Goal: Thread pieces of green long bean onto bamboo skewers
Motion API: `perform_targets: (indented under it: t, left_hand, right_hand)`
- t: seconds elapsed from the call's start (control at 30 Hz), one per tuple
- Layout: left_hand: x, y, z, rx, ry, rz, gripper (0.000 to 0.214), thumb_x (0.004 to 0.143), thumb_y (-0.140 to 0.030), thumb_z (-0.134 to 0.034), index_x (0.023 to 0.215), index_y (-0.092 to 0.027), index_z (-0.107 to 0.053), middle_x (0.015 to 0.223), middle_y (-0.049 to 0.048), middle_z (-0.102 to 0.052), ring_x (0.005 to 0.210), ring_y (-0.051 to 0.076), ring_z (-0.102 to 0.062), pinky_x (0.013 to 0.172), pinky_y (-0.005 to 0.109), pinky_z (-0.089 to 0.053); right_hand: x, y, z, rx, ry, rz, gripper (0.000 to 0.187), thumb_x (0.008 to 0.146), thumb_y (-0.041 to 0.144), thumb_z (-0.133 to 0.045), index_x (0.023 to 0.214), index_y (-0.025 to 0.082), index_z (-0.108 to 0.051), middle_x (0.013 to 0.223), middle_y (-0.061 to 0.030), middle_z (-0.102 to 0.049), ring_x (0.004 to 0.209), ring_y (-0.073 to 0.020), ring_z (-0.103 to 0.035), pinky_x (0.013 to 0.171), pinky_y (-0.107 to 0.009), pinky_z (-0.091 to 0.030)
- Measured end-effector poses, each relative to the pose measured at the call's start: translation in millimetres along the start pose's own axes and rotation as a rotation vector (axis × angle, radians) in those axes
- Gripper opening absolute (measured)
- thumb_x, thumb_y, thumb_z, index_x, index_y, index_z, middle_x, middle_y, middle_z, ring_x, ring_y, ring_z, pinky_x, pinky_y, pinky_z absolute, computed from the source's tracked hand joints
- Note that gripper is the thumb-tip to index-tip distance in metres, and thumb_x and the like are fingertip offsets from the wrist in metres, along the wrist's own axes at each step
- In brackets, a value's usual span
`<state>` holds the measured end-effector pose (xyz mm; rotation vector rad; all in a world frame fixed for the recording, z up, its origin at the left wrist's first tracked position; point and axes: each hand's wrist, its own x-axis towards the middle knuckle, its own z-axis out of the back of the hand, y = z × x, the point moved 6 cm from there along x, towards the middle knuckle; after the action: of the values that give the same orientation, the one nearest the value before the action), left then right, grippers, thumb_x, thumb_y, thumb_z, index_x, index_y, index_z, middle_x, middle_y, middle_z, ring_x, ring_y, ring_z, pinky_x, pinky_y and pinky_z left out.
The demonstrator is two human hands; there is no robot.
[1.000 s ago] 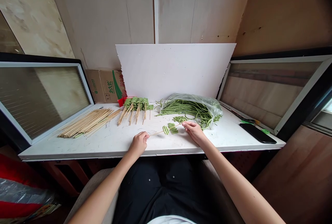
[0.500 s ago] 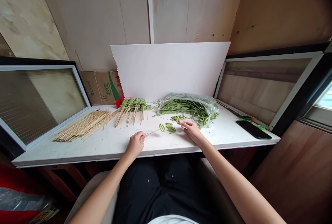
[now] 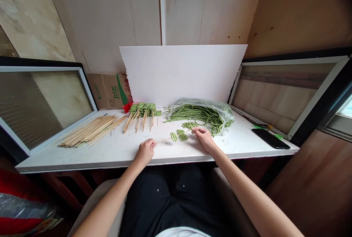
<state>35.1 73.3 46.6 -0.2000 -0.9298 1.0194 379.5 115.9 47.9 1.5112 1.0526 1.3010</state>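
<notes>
My left hand is closed around the near end of a thin wooden skewer, which points right and slightly away from me. Short pieces of green bean sit threaded across it. At the skewer's far end, the fingertips of my right hand are pinched together; what lies between them is too small to make out. Just beyond the threaded pieces is a row of cut bean pieces. A small heap of loose bean pieces lies behind that row.
Long green beans fill a clear plastic bag at the back. Finished bean skewers are stacked left of it, near bare skewers and a cardboard box. A black phone lies on the right of the white table.
The whole view has shifted slightly. Both hands keep nearly the same place and grip, and the bean pieces on the skewer look unchanged.
</notes>
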Motion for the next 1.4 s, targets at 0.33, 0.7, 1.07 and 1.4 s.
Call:
perform_targets:
  t: [0.33,0.7,1.07,1.4]
  left_hand:
    - [3.1,6.3,8.1,-0.005,-0.025,0.022,0.021,0.090,-0.012,-0.050,0.077,-0.021,-0.063,0.076,0.0033,-0.069,0.073,0.018,-0.063,0.071,0.027,-0.046]
    - [2.9,9.5,9.9,-0.003,-0.048,0.019,0.022,0.090,-0.021,-0.048,0.075,-0.022,-0.064,0.069,0.0022,-0.065,0.066,0.018,-0.061,0.068,0.027,-0.045]
    - [2.6,10.1,10.9,0.005,-0.047,0.032,0.022,0.086,-0.019,-0.047,0.074,-0.022,-0.065,0.069,0.0022,-0.067,0.065,0.018,-0.062,0.065,0.026,-0.045]
    - [0.3,11.6,8.7,-0.011,-0.054,0.020,0.022,0.087,-0.019,-0.049,0.074,-0.022,-0.066,0.070,0.0026,-0.068,0.067,0.019,-0.062,0.067,0.027,-0.046]
  right_hand:
    - [-8.4,23.1,-8.8,-0.046,0.064,0.012,0.044,0.075,0.060,-0.087,0.095,0.021,-0.084,0.102,-0.0102,-0.079,0.098,-0.0258,-0.067,0.082,-0.034,-0.050]
    - [-11.8,12.8,-12.0,-0.059,0.008,-0.008,0.045,0.079,0.063,-0.081,0.094,0.021,-0.083,0.101,-0.0083,-0.079,0.094,-0.0236,-0.067,0.076,-0.031,-0.046]
    - [-14.4,16.2,-15.5,-0.071,-0.006,0.024,0.041,0.076,0.060,-0.085,0.083,0.020,-0.081,0.085,-0.0063,-0.076,0.083,-0.0217,-0.063,0.075,-0.032,-0.044]
    - [-17.2,13.8,-18.3,-0.084,-0.024,0.008,0.044,0.075,0.064,-0.084,0.085,0.021,-0.081,0.089,-0.0077,-0.077,0.085,-0.0237,-0.064,0.077,-0.033,-0.045]
